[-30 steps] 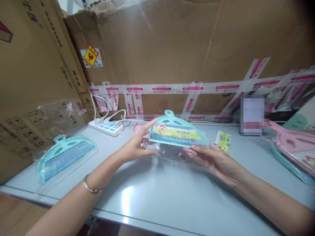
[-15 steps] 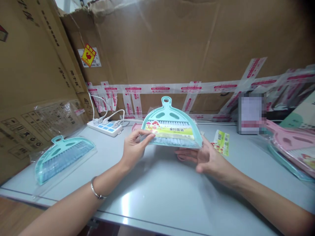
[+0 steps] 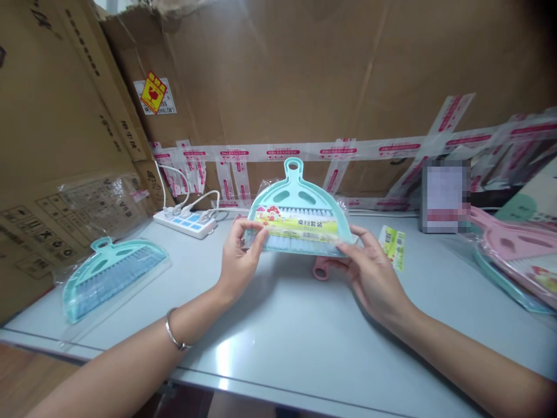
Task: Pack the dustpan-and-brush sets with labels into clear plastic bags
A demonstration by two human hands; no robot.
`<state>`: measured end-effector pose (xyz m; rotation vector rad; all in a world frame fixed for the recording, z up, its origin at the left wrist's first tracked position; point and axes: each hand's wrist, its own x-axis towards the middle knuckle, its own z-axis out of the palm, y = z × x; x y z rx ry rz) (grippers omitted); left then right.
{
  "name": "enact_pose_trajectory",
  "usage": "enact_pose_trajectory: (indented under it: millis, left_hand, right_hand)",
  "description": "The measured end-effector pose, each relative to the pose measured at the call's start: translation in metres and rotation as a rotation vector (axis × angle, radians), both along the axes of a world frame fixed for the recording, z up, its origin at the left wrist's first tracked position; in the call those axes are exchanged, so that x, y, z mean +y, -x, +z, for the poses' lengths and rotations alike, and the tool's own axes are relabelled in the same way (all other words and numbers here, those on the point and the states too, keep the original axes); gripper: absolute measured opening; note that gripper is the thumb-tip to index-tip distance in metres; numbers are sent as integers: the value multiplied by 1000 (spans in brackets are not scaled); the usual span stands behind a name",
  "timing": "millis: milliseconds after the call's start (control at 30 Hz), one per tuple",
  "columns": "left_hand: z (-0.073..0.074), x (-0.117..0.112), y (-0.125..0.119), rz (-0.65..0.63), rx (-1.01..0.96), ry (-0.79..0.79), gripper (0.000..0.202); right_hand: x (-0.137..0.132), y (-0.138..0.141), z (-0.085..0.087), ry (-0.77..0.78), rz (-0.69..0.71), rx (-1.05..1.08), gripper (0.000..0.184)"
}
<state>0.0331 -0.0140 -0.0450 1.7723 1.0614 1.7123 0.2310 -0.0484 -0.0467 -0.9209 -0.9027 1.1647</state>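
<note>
A teal dustpan and brush set (image 3: 298,204) in a clear plastic bag stands nearly upright above the grey table (image 3: 278,348), handle up, with a green and yellow label across its front. My left hand (image 3: 238,259) pinches its lower left corner. My right hand (image 3: 369,273) grips its lower right edge from behind. A pink handle (image 3: 321,269) pokes out on the table just under the set.
A second bagged teal set (image 3: 108,276) lies at the left. A white power strip (image 3: 185,222) with cables sits behind. A loose label card (image 3: 393,246), a blurred box (image 3: 445,196) and pink and teal sets (image 3: 517,249) are at the right. Taped cardboard walls surround the table.
The teal set has been tipped from lying flat to nearly upright and raised a little. Both hands shifted to grip its lower corners.
</note>
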Motion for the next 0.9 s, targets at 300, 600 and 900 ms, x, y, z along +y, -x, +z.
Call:
enact_pose_trajectory:
  millis: [300,600,900]
  left_hand:
    - [-5,-7,-7,76,164,-182,11]
    - [4,-7,-3,-114,99,-9,15]
    - [3,-10,-4,-62,121,0,12]
  right_hand:
    - [2,10,-7,26,-72,-112,62]
    - [4,-2,-6,38,23,-204,71]
    - [7,1,-10,-12,-143,-120,73]
